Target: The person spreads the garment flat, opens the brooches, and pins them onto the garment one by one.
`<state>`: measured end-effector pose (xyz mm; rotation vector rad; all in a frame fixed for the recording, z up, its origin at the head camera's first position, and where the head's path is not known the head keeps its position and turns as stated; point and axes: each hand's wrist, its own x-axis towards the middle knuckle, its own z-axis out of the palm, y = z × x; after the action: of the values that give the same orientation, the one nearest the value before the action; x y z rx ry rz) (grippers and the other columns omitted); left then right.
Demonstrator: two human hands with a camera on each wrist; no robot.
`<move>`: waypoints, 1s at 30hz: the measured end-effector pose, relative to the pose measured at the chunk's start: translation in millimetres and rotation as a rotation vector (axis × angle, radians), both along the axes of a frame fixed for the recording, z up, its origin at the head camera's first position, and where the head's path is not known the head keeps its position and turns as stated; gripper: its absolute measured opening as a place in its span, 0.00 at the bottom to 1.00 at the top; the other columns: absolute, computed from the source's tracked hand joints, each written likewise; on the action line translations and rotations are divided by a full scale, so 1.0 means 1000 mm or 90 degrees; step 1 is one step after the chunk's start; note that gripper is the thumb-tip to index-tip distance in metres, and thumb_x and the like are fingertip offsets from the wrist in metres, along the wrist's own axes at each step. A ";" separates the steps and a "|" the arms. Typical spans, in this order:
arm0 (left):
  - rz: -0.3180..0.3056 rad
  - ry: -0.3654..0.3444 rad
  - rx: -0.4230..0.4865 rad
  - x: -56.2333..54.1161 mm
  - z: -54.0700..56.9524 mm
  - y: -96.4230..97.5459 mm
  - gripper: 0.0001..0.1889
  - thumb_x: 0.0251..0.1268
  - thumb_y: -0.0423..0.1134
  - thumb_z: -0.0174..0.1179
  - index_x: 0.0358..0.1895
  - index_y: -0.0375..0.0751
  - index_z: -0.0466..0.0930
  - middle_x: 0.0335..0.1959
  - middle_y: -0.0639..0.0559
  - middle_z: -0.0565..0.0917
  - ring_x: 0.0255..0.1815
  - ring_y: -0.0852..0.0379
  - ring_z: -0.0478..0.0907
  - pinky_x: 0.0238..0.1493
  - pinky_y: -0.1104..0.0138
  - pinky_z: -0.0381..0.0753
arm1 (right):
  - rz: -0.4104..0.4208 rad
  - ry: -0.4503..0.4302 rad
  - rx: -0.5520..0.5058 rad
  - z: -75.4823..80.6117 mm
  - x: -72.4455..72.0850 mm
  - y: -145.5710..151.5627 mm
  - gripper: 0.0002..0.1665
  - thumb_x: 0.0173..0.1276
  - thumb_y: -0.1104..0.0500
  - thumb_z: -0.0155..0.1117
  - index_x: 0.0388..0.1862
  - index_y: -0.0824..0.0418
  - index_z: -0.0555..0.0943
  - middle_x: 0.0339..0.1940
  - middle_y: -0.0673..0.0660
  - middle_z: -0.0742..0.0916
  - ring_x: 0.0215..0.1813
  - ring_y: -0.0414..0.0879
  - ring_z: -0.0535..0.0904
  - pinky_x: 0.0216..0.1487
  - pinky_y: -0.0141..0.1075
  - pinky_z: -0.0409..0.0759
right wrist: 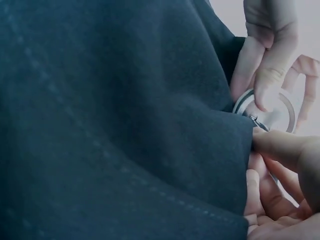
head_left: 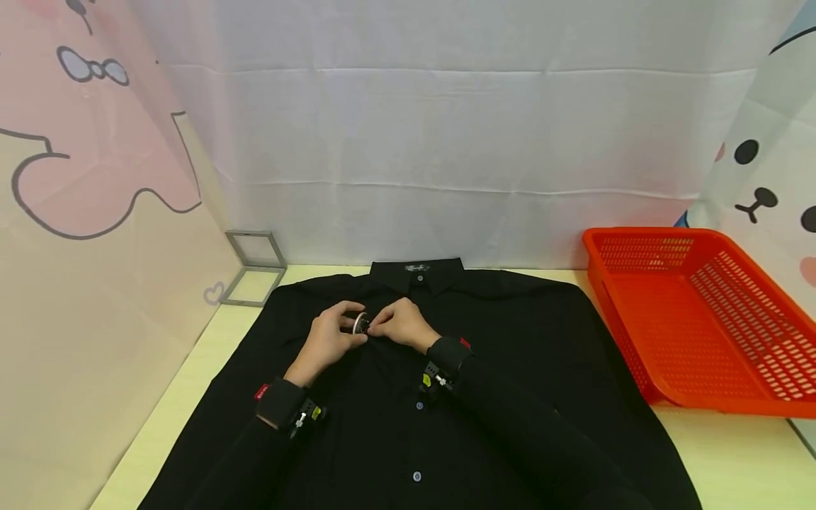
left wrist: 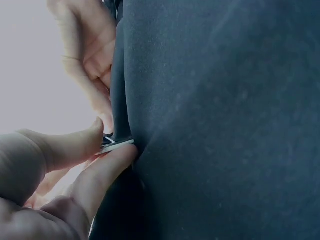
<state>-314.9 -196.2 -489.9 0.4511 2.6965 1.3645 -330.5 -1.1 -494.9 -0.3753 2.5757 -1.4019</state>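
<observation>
A black button-up shirt [head_left: 510, 340] lies spread with its collar at the far side. Over its upper left front, my left hand [head_left: 328, 336] holds a round pin badge [head_left: 360, 324] by its rim, between thumb and fingers. The badge stands on edge, its back toward my right hand [head_left: 404, 326]. In the right wrist view, the metal pin [right wrist: 259, 123] on the badge's back meets the edge of a raised fold of cloth. My right thumb and fingers pinch that fold beside the pin. Whether the pin tip passes through the cloth is hidden.
An orange-red plastic basket [head_left: 676, 333] stands at the right, beside the shirt's sleeve. At the back left is a grey two-panel frame [head_left: 245, 303] against the wall. A white curtain [head_left: 433, 142] hangs behind the pale table [head_left: 185, 397].
</observation>
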 end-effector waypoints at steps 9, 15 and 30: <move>0.021 0.050 -0.016 -0.001 0.000 0.002 0.26 0.56 0.27 0.75 0.61 0.35 0.82 0.43 0.39 0.90 0.42 0.47 0.90 0.40 0.60 0.89 | -0.005 0.010 -0.015 -0.002 0.001 0.001 0.06 0.69 0.59 0.73 0.41 0.59 0.93 0.41 0.56 0.93 0.36 0.43 0.84 0.36 0.31 0.80; 0.045 0.060 -0.023 -0.001 -0.003 0.003 0.26 0.54 0.27 0.77 0.58 0.34 0.83 0.44 0.37 0.90 0.42 0.45 0.90 0.41 0.58 0.89 | 0.007 0.019 0.007 -0.002 0.003 0.002 0.07 0.69 0.58 0.73 0.43 0.57 0.93 0.43 0.56 0.93 0.36 0.42 0.84 0.35 0.29 0.80; 0.053 0.063 -0.022 -0.003 -0.005 0.004 0.26 0.54 0.28 0.77 0.58 0.33 0.83 0.40 0.38 0.90 0.38 0.46 0.89 0.37 0.60 0.88 | 0.052 0.079 0.024 -0.002 0.004 0.003 0.08 0.70 0.60 0.71 0.44 0.60 0.93 0.42 0.56 0.93 0.46 0.52 0.86 0.79 0.65 0.57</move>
<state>-317.7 -192.6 -495.0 0.4187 2.8436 1.3477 -326.0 1.5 -497.3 -0.5724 2.6467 -1.3406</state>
